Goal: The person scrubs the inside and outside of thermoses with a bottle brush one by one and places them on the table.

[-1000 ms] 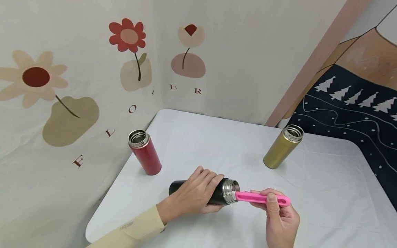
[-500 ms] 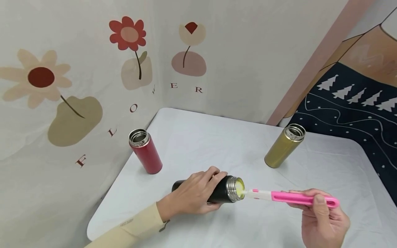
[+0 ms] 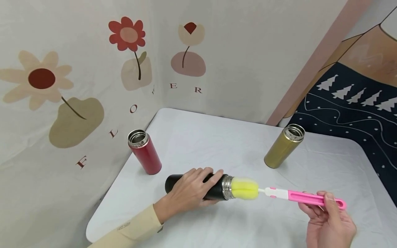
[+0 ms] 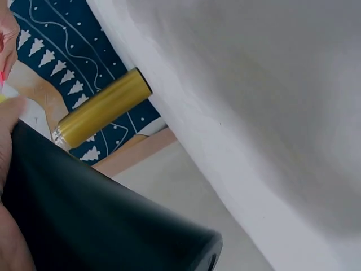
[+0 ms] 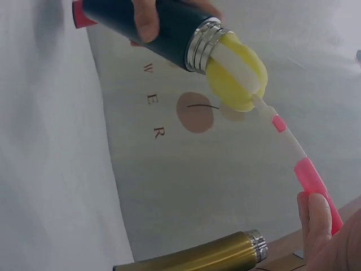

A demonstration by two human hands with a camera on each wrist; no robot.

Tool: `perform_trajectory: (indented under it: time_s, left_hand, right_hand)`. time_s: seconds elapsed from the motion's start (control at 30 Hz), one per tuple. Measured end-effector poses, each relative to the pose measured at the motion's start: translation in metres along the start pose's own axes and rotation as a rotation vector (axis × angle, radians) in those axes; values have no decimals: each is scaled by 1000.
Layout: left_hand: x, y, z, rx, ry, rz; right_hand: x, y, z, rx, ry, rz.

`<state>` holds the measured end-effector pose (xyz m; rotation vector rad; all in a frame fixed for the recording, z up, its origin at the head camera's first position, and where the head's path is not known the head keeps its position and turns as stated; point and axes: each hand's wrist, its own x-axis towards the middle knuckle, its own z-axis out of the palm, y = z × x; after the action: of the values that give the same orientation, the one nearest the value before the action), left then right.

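Observation:
In the head view my left hand (image 3: 190, 191) grips a black bottle (image 3: 217, 187) that lies sideways, its steel mouth facing right. The same dark bottle (image 4: 101, 209) fills the lower left of the left wrist view. My right hand (image 3: 332, 220) holds a bottle brush (image 3: 305, 197) by the end of its pink handle. Its yellow sponge head (image 3: 245, 188) sits at the bottle's mouth, mostly outside. The right wrist view shows the sponge (image 5: 240, 73) bulging out against the threaded rim; whether its tip is still inside is hidden.
An uncapped red bottle (image 3: 145, 153) stands at the table's left side. At the back right stands an uncapped gold bottle (image 3: 283, 148). Both are on a white-covered table (image 3: 211, 137), with a flower-printed cloth wall (image 3: 242, 62) behind.
My right hand has moved right, drawing the brush out of the black bottle until the yellow sponge shows. My left hand and the bottle shifted slightly left over the last half second.

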<state>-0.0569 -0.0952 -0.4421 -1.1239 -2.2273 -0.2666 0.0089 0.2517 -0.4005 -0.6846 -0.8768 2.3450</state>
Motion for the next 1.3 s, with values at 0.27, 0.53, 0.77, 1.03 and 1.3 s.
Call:
perform_trajectory:
  time_s: [0.27,0.53,0.77,1.03,1.3]
  left_hand:
    - [2,2,-1,54,-12,67]
    - [7,5,0,87,-23,86]
    - [18,17,6,-7,-53,117]
    - [14,13,2,-102,-87,48]
    - [6,8,1,-196,-67,-41]
  right_hand:
    - [-7,8,-2,-100,76,90]
    - [-36,34,12,-174,-142,-153]
    - [-59,58,17,-373,-560,-237]
    - [-25,38,7,-46,-938,-323]
    - [-12,0,-3,17,-790,-335]
